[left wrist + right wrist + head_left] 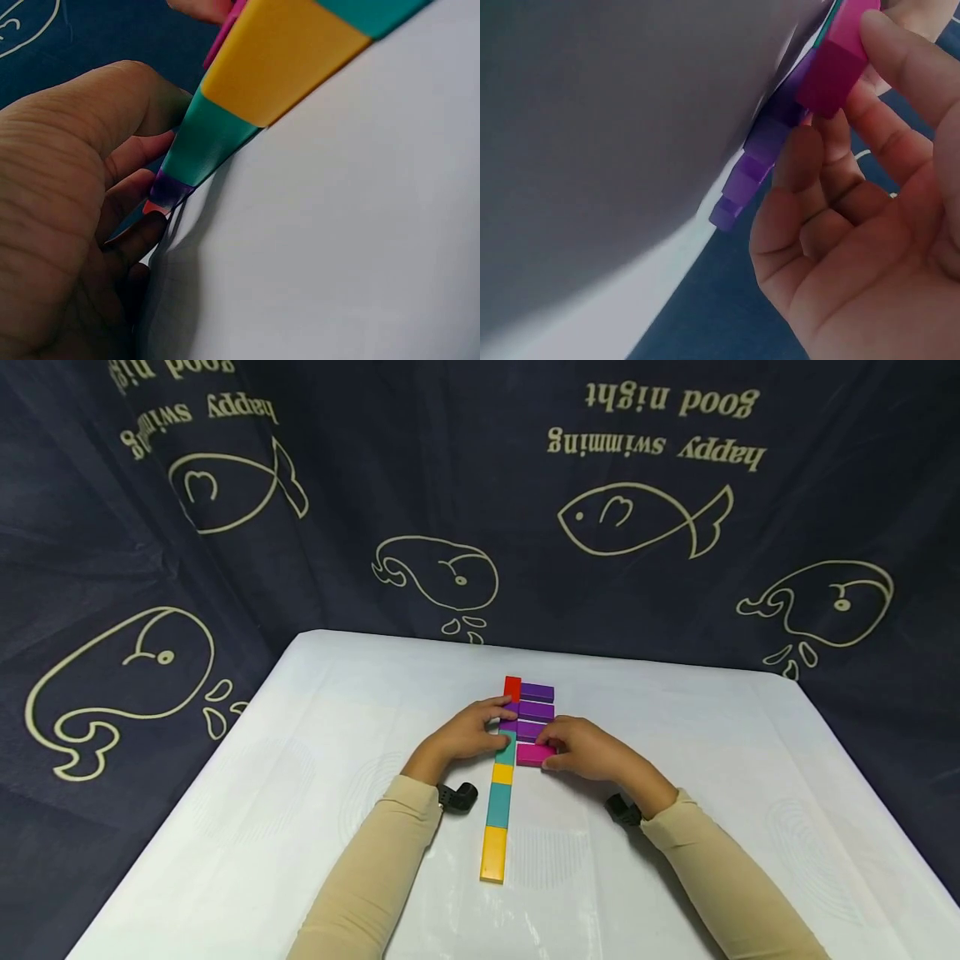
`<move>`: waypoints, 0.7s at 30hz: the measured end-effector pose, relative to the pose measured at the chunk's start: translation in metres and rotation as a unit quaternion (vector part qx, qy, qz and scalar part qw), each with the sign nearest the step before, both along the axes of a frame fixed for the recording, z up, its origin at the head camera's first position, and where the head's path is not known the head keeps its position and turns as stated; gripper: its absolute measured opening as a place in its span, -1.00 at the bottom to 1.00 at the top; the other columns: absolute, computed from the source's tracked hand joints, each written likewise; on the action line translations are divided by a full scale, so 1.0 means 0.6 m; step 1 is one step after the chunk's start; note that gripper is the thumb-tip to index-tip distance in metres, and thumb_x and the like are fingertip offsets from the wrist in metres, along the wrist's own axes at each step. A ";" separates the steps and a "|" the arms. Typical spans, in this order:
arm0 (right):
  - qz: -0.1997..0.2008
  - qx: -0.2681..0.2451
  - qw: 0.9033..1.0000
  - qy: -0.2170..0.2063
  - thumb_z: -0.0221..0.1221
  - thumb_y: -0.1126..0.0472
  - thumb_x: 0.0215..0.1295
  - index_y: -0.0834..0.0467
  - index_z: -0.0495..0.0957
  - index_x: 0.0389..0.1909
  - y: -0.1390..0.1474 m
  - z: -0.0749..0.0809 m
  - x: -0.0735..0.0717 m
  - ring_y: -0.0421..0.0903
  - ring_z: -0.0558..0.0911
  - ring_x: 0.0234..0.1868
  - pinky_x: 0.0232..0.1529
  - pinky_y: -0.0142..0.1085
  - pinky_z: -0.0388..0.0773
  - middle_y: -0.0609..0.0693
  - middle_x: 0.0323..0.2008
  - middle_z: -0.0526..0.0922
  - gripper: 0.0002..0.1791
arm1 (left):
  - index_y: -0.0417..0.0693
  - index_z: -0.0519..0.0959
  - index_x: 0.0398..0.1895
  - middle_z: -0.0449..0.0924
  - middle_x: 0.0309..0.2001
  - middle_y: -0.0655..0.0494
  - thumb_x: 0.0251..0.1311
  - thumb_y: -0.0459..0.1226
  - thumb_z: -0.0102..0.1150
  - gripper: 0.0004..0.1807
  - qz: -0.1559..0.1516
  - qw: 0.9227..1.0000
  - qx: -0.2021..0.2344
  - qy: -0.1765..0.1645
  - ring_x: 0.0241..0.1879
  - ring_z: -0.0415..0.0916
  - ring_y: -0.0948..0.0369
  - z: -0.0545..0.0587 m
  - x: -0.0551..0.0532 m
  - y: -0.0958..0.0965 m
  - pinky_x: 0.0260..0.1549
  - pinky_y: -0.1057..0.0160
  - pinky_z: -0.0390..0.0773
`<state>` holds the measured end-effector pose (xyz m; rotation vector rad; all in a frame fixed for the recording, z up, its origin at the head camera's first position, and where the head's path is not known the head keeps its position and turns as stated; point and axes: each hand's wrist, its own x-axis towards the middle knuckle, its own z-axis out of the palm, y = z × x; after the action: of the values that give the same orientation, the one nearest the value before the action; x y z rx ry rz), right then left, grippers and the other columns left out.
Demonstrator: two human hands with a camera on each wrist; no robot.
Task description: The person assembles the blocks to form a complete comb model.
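A pink block (pixel 529 756) is pinched between thumb and fingers of my right hand (pixel 592 752), beside the long row of blocks. My left hand (pixel 467 731) rests against that row from the left, its thumb by a teal block (pixel 210 139) and its fingertips farther up by the purple part. A red block (pixel 512 687) tops the row; lower down come a small yellow block (pixel 503 773), another teal block (pixel 498 806) and a long yellow block (pixel 492 856). Several purple blocks (pixel 537 711) stick out to the right of the row, above the pink one.
The blocks lie on a white-covered table (pixel 300 727). Behind it hangs a dark cloth (pixel 525 602) printed with fish, whales and upside-down lettering. Black wrist cameras, such as the left one (pixel 459 798), sit close above the tabletop.
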<state>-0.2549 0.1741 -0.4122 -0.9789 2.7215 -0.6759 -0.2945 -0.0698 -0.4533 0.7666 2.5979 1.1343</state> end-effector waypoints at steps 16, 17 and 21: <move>-0.004 0.036 0.999 0.041 0.42 0.16 0.17 0.14 0.66 -0.13 -0.010 -0.004 0.007 -0.13 0.45 -0.27 -0.21 -0.25 0.46 -0.09 -0.33 0.52 -0.73 | 0.00 0.55 0.28 0.19 0.50 0.18 0.20 -0.21 0.28 -0.48 0.008 1.000 -0.001 -0.008 0.47 0.08 0.07 0.004 0.003 0.002 0.41 -0.01 0.14; -0.004 0.036 0.998 0.043 0.42 0.16 0.17 0.14 0.66 -0.14 -0.010 -0.004 0.008 -0.13 0.45 -0.27 -0.21 -0.25 0.47 -0.09 -0.33 0.52 -0.73 | 0.00 0.55 0.27 0.19 0.49 0.17 0.20 -0.21 0.27 -0.48 0.008 1.000 0.000 -0.007 0.47 0.08 0.06 0.003 0.003 0.002 0.41 -0.01 0.14; -0.006 0.037 0.998 0.045 0.43 0.17 0.17 0.13 0.65 -0.15 -0.010 -0.004 0.008 -0.13 0.45 -0.28 -0.22 -0.25 0.47 -0.09 -0.34 0.51 -0.73 | -0.01 0.56 0.27 0.20 0.49 0.17 0.20 -0.21 0.27 -0.48 0.007 1.000 0.002 -0.006 0.46 0.09 0.06 0.002 0.003 0.002 0.40 -0.01 0.15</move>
<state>-0.2501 0.1680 -0.4144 -0.9994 2.8104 -0.5398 -0.2930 -0.0683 -0.4521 0.7420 2.5962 1.1446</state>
